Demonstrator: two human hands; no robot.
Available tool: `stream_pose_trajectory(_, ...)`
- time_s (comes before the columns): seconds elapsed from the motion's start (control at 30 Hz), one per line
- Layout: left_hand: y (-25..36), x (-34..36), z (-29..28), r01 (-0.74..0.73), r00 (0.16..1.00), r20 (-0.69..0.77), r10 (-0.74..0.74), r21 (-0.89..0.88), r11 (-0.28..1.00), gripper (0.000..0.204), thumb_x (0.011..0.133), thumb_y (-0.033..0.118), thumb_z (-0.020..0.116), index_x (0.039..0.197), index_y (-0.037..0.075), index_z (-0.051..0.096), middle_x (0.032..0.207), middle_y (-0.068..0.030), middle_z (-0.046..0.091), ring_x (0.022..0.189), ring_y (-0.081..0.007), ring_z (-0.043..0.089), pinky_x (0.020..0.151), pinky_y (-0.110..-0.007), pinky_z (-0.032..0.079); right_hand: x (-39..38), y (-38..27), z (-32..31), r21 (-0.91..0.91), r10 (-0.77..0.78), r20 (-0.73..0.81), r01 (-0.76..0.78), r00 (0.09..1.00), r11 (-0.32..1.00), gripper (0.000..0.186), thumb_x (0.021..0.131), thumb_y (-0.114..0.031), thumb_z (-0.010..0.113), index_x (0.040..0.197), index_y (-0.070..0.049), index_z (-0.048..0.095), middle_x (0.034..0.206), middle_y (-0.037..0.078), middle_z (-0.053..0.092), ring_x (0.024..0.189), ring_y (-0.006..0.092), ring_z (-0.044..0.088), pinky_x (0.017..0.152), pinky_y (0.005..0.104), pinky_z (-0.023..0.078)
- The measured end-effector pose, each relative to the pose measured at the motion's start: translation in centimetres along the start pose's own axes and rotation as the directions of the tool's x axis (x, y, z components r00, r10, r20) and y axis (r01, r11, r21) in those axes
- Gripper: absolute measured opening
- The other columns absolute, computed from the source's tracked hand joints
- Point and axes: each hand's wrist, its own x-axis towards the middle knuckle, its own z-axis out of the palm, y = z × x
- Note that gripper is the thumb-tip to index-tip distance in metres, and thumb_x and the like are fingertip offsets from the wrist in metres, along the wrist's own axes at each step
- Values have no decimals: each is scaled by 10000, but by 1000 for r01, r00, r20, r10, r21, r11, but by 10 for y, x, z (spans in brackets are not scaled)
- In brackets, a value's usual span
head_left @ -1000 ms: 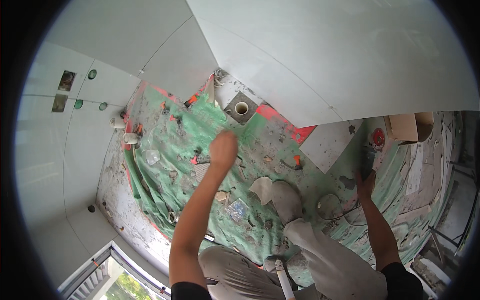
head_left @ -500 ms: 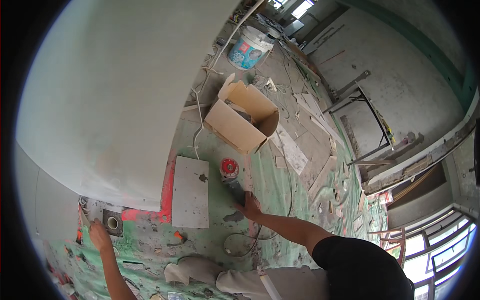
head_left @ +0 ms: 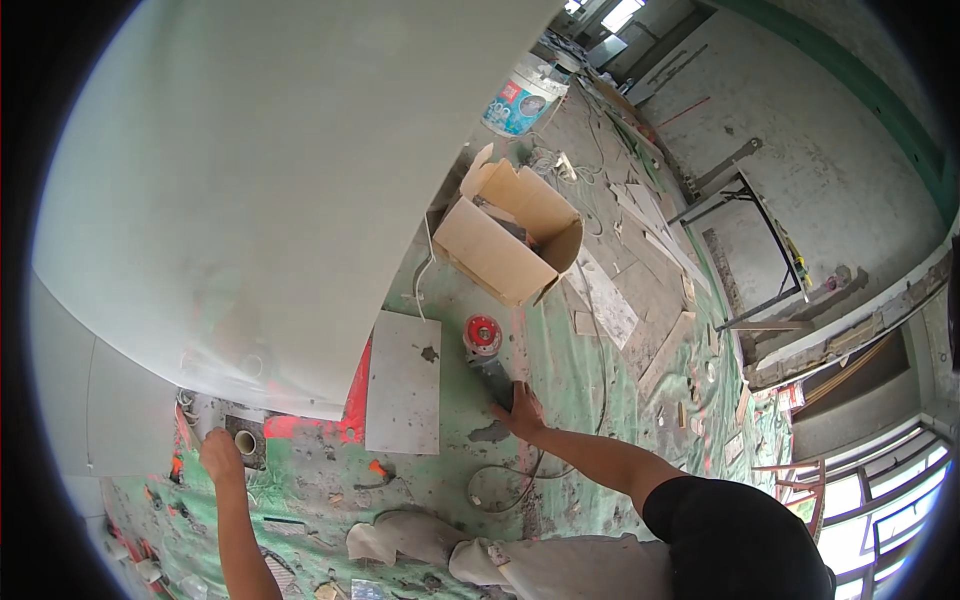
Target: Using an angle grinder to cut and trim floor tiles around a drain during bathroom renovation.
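In the head view, a person's right hand (head_left: 524,412) is gripping a dark-bodied power tool with a round red head (head_left: 490,372), which is sitting beside a grey rectangular tile (head_left: 403,385) on the green floor sheeting (head_left: 565,370). The left hand (head_left: 222,456), a second ago hovering over the sheeting, is now reaching beside a round cream pipe opening (head_left: 245,441), bringing that corner within touch; what it is holding, if anything, cannot be told.

there are two hands (head_left: 522,412), one grinder (head_left: 488,362), one cardboard box (head_left: 488,250), one bucket (head_left: 514,110) and one pipe opening (head_left: 245,441).
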Motion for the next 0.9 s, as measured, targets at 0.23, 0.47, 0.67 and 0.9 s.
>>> stream_pose_trajectory(0.23,-3,-7,-11,-82,996,-31,80,-85,993,90,1004,89,680,948,81,750,960,-157,791,878,-336,828,773,-437,677,2,20,-2,1,-21,-35,21,999,1000,743,970,-483,835,1397,-2,464,1320,285,593,1193,526,627,982,629,518)
stream_pose_trajectory(0.47,-30,-36,-13,37,994,-91,-59,-228,973,83,1046,128,650,1073,60,691,994,-166,771,866,-368,802,742,-493,654,2,9,3,5,-22,-32,22,999,1000,743,935,-461,841,1380,8,475,1313,295,608,1223,527,623,996,620,530)
stream_pose_trajectory(0.67,-79,-104,8,290,938,-105,-329,-282,915,274,1057,135,642,1322,70,666,1297,-181,726,1176,-377,741,912,-521,624,3,7,4,17,-36,-19,37,999,999,736,945,-446,839,1394,11,477,1328,298,605,1225,530,621,1005,621,532)
stream_pose_trajectory(0.9,7,-120,-43,-295,953,-212,218,-464,835,673,1082,222,657,1688,12,450,1769,-205,445,1657,-410,382,1408,-561,234,1,12,5,-5,-46,-48,46,998,999,724,957,-466,839,1370,11,485,1344,313,593,1211,549,622,994,644,517)
